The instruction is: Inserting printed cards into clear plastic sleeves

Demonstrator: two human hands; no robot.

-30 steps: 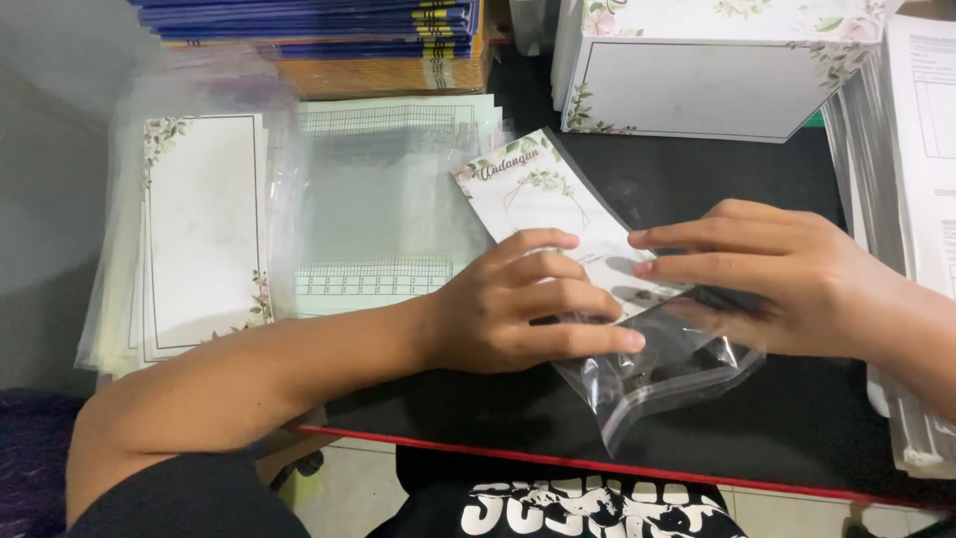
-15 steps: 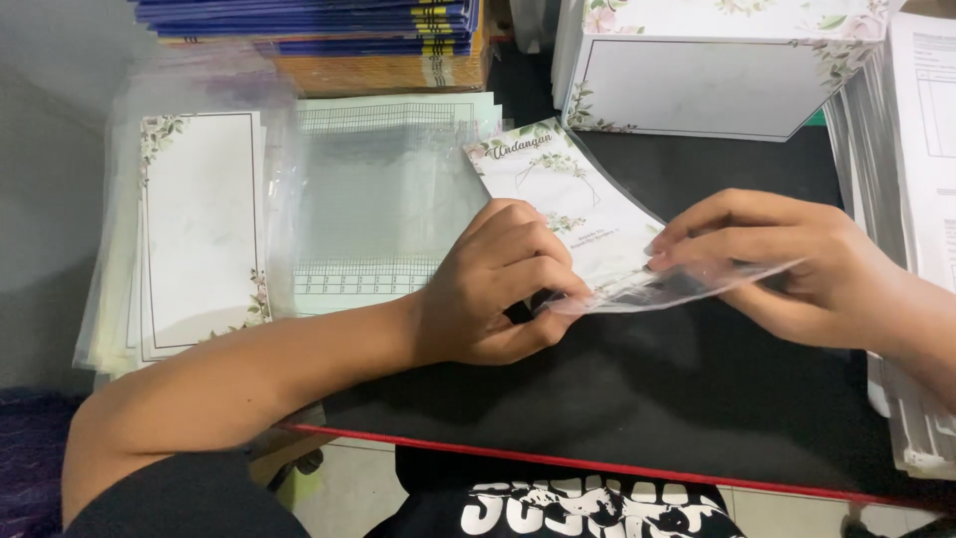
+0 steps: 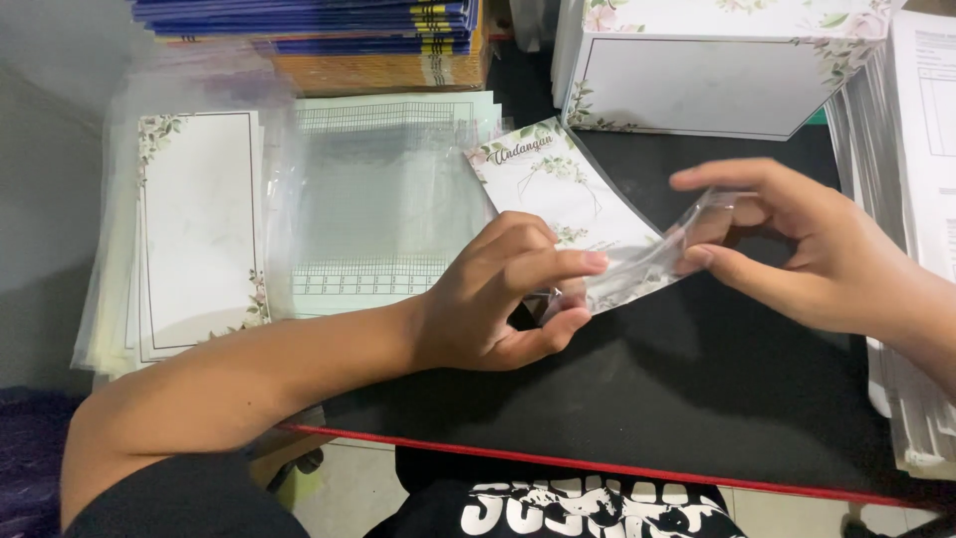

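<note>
- left hand (image 3: 498,299) fingers pinched on near end of clear plastic sleeve (image 3: 647,264), steadying floral card (image 3: 558,189) over black tabletop (image 3: 697,399).
- right hand (image 3: 807,249) fingers pinched on sleeve mouth, spreading it open.
- stack of sleeved cards (image 3: 194,229) parked at left, within reach.

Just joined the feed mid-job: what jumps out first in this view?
At centre, the left hand and right hand hold a clear plastic sleeve between them above the black table, around the near end of a floral card. To the left lies a stack of bagged white cards beside a green lined sheet. A white floral box stands at the back.
</note>
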